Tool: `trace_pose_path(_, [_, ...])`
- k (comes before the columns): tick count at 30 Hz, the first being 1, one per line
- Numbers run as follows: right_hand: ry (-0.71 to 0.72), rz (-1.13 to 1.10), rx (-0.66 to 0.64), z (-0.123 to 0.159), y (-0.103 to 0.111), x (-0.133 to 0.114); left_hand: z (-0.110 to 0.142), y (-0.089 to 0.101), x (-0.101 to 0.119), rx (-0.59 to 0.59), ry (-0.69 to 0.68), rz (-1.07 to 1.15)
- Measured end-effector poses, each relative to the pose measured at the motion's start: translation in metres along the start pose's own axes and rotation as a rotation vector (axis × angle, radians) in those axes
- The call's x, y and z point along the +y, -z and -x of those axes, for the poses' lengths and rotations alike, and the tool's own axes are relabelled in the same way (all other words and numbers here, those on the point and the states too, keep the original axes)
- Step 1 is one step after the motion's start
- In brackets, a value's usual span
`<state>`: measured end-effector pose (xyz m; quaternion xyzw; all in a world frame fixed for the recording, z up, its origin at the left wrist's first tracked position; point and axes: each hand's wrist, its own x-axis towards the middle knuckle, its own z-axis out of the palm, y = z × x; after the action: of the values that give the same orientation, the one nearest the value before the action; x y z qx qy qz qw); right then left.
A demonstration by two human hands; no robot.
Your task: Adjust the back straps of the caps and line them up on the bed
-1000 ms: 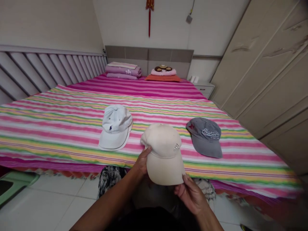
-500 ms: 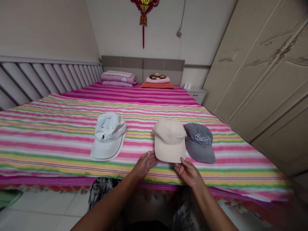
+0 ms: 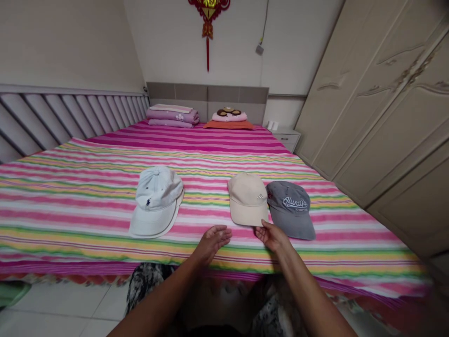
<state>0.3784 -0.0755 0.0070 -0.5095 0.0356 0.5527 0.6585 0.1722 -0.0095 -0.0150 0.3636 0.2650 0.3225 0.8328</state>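
A beige baseball cap (image 3: 247, 199) rests on the striped bed sheet (image 3: 210, 164), brim toward me. My right hand (image 3: 271, 236) pinches the right front edge of its brim, thumb on top and fingers underneath. Just left of the brim and apart from it, my left hand (image 3: 212, 241) hovers over the sheet with fingers stretched out, holding nothing. Against the beige cap's right side lies a grey cap (image 3: 291, 210) with white "Always" lettering. Farther left is a pale blue cap (image 3: 156, 199) with a small dark emblem; a second, whitish brim edge shows beneath it.
Folded purple bedding (image 3: 171, 116) and a pink and orange stack (image 3: 228, 120) lie by the headboard (image 3: 238, 96). A slatted rail (image 3: 84, 112) runs along the left. To the right stand a nightstand (image 3: 286, 138) and a large wardrobe (image 3: 351, 117).
The beige cap has shifted away from me and now sits lower on the sheet. My left hand has come away from its brim; my right hand keeps its pinch.
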Motion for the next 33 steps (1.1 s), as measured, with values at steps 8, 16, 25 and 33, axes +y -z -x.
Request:
trace_pose_path(8, [0.019, -0.004, 0.083, 0.005, 0.005, 0.003, 0.001, -0.001, -0.001, 0.003, -0.011, -0.008])
trace_pose_path(16, [0.035, -0.043, 0.022, 0.006, 0.014, 0.005, 0.0, 0.002, -0.002, -0.017, -0.022, -0.009])
trace_pose_path(25, [0.074, -0.115, 0.006, 0.0, 0.021, 0.006, 0.001, 0.0, -0.002, -0.011, -0.022, -0.008])
trace_pose_path(33, [0.089, -0.125, 0.076, 0.008, 0.021, 0.008, 0.001, 0.001, -0.005, -0.023, -0.036, 0.004])
